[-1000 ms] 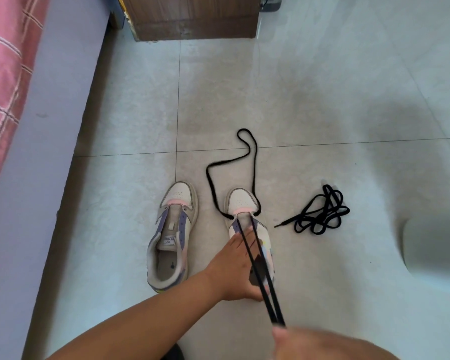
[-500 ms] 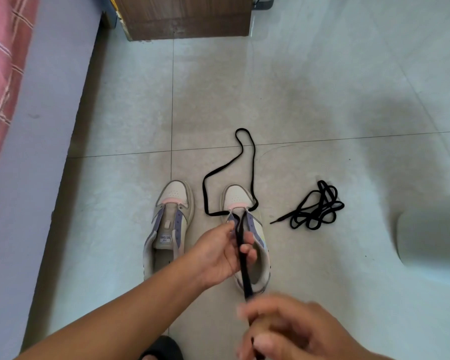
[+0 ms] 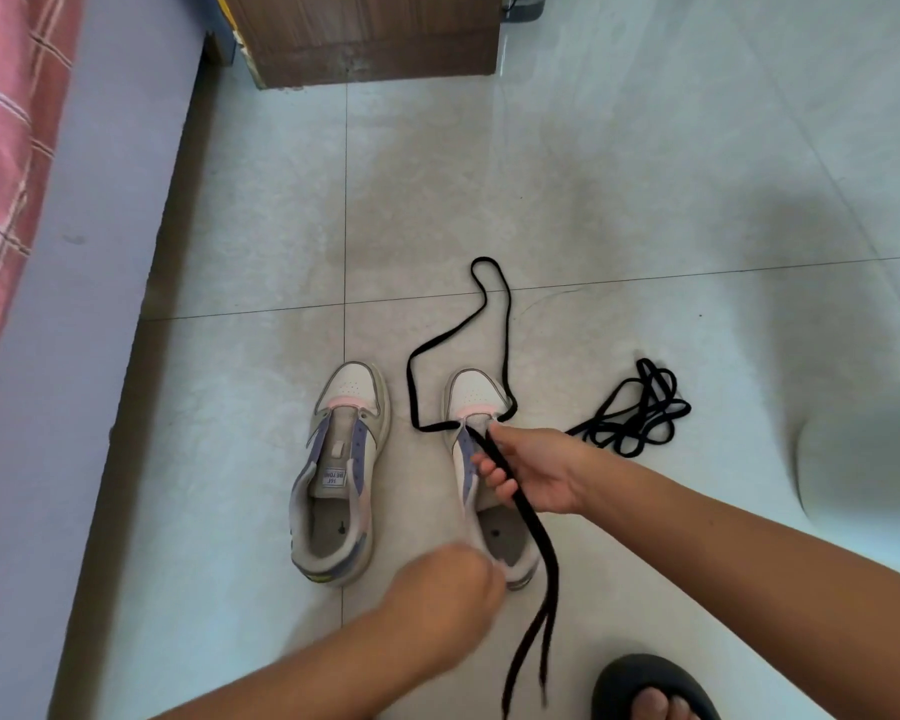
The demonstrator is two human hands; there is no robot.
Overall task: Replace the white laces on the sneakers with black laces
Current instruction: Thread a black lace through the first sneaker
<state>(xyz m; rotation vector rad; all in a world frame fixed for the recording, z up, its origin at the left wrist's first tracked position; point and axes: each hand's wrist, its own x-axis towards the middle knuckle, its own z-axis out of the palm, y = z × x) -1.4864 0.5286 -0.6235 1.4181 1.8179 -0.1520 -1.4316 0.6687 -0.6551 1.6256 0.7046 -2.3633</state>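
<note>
Two white-and-purple sneakers stand side by side on the tiled floor, toes away from me. The left sneaker (image 3: 344, 459) has no lace. A black lace (image 3: 505, 324) is threaded through the bottom eyelets of the right sneaker (image 3: 476, 392) and loops out over the floor past its toe. My right hand (image 3: 531, 470) grips both strands of this lace just above the tongue; the two ends trail loose towards me. My left hand (image 3: 448, 579) is blurred at the right sneaker's heel, fingers hidden. A second black lace (image 3: 640, 413) lies bundled to the right.
A wooden cabinet (image 3: 370, 39) stands at the back. A bed with a purple sheet (image 3: 74, 304) and a pink checked cover runs along the left. A white rounded object (image 3: 863, 459) sits at the right. A foot in a black slipper (image 3: 650, 688) is at the bottom.
My left hand left the lace at the tongue and dropped back to the heel. My right hand moved forward and took the strands above the tongue; the ends now hang slack.
</note>
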